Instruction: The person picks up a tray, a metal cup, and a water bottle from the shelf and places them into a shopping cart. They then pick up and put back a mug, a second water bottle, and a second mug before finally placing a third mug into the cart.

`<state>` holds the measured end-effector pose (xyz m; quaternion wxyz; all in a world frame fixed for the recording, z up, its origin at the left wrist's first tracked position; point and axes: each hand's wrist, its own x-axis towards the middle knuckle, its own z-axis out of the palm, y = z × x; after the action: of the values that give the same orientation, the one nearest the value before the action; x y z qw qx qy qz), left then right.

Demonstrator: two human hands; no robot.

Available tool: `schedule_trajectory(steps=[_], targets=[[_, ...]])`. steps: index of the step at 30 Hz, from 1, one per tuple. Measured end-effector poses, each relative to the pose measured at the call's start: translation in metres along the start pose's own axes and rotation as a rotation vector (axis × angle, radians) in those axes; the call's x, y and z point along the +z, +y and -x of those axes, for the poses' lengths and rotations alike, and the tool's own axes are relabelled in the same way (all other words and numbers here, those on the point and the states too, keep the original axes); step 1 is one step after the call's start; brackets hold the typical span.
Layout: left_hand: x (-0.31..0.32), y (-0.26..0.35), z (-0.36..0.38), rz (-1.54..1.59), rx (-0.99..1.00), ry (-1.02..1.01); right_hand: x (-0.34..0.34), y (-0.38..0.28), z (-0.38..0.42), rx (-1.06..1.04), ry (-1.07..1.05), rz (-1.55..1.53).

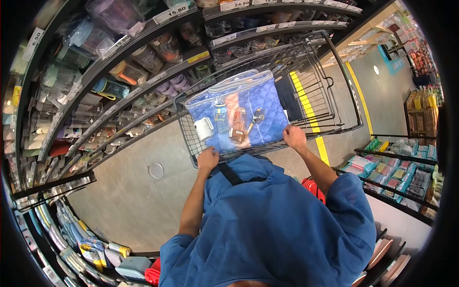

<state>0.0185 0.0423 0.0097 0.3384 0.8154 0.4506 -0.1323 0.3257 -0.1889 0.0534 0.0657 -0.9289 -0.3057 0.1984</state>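
A black wire shopping cart [330, 125] stands in front of me. Inside it lies a folded blue quilted mat [267, 98] with pale edging. On the mat rest a white mug [203, 128], a clear bottle with blue markings [221, 117], a brownish transparent bottle [238, 125] and a small dark round item [259, 115]. My left hand [208, 158] is closed at the cart's near left corner, beside the mug. At the near right, my right hand [294, 137] is closed around the cart's near edge, by the mat's corner. Both hands' undersides are hidden.
Shelves of cups and bottles [129, 74] line the left and far side. A rack of packaged goods [397, 172] stands at right. Folded textiles [79, 229] fill the lower-left shelf. A yellow floor line [322, 150] runs beneath the cart. Something red [313, 189] is beside my right arm.
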Motion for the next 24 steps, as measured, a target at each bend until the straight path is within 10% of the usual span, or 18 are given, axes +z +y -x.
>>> schedule_trajectory(steps=[24], targets=[[-0.003, 0.003, -0.006, -0.023, 0.007, -0.032, -0.005, -0.011, 0.001, 0.146, 0.102, 0.072]])
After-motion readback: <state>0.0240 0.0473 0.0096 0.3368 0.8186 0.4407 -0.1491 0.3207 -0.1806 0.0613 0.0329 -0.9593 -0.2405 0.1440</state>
